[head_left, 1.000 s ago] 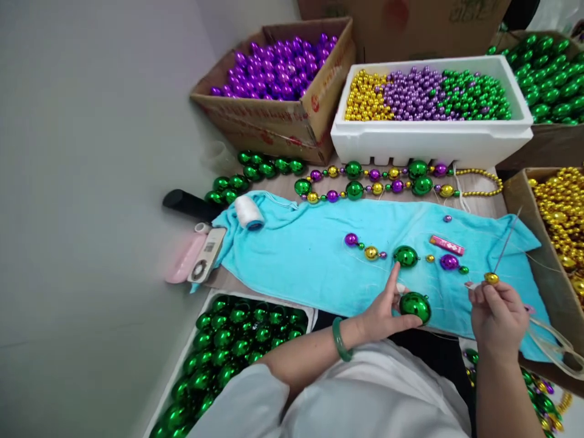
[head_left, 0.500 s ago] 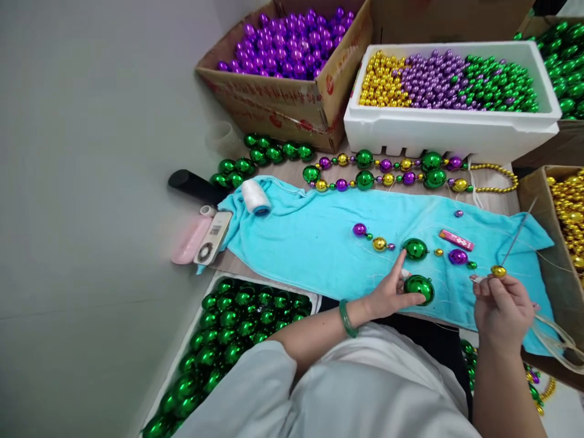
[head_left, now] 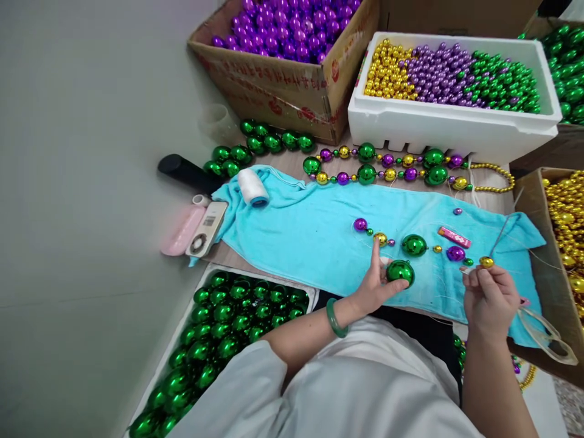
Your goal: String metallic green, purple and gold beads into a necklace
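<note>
My left hand [head_left: 373,288] holds a large green bead [head_left: 401,275] between thumb and curled fingers. Its index finger stretches out to a gold bead [head_left: 380,238] on the turquoise towel [head_left: 296,237]. That bead lies in a loose row with a purple bead [head_left: 360,224], another large green bead [head_left: 414,245], a small gold bead [head_left: 437,249] and a second purple bead [head_left: 455,253]. In my right hand [head_left: 490,299], thumb and fingers pinch a gold bead [head_left: 486,261], with a long thin needle [head_left: 501,236] rising beyond it. Fine thread crosses the towel.
A finished-looking bead strand [head_left: 366,174] lies behind the towel. Further back stand a carton of purple beads [head_left: 269,76] and a white foam box [head_left: 451,126] of small beads. A thread spool [head_left: 252,187] rests at left; green beads fill a tray [head_left: 314,298] below it.
My left hand has moved left with the large green bead. Its index finger has gone from the other large green bead to the gold one. My right hand keeps its pinch; the view has shifted slightly.
</note>
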`<state>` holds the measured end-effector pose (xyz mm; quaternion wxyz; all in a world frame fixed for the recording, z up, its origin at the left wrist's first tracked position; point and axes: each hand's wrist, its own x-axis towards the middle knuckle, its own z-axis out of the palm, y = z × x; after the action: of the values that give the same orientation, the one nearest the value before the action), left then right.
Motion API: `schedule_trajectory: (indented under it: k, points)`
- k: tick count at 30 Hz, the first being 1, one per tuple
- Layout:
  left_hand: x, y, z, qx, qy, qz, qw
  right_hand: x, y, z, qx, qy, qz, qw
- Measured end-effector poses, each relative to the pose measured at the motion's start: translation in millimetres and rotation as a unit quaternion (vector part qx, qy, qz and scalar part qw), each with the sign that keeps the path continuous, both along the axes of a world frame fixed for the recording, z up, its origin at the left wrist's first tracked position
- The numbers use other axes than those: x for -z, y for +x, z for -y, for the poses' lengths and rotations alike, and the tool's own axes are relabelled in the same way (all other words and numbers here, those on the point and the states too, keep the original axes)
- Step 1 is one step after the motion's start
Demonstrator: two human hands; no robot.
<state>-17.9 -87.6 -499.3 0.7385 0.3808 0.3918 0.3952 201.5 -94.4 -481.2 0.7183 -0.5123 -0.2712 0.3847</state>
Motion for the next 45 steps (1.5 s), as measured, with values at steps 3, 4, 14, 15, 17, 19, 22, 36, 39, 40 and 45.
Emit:
schedule_trajectory:
  k: [3, 4, 14, 15, 17, 19, 22, 36, 39, 40, 45]
  points:
    - [-1.1, -4, -5, -0.032, -0.037, -0.001, 0.999, 2.3, -3, 0, -0.006, -0.007, -0.005, 1.000]
    - [-1.1, -5, -7, -0.031, -0.046, -0.005, 0.998, 3.4, -3, 0, -0.009, -0.009, -0.009, 1.000]
    - [5.1, -4, -10, -0.007, -0.018, -0.040, 0.999, 6.1, -3, 0, -0.012, -0.008, -0.013, 1.000]
    - [6.6, -4, -10, -0.006, -0.016, -0.041, 0.999, 5.5, -3, 0, -0.012, -0.008, -0.015, 1.000]
    - [9.9, -3, -10, -0.005, -0.018, -0.041, 0.999, 4.2, -3, 0, -0.009, -0.003, -0.016, 1.000]
    - [12.8, -2, -11, -0.003, -0.023, -0.042, 0.999, 3.1, -3, 0, -0.003, 0.005, -0.008, 1.000]
    - [15.1, -2, -11, -0.003, -0.032, -0.049, 0.998, 2.4, -3, -1, 0.002, 0.004, 0.003, 1.000]
    - [13.3, -4, -12, -0.009, -0.032, -0.058, 0.998, 5.0, -5, -3, -0.010, -0.006, -0.003, 1.000]
    - [15.2, -4, -12, -0.009, -0.028, -0.059, 0.998, 4.8, -6, -2, -0.012, -0.006, -0.008, 1.000]
    - [15.8, -4, -12, -0.008, -0.027, -0.061, 0.998, 4.0, -6, -2, -0.012, -0.007, -0.010, 1.000]
    - [16.4, -1, -11, -0.006, -0.030, -0.070, 0.997, -0.7, -5, -2, -0.009, 0.005, -0.009, 1.000]
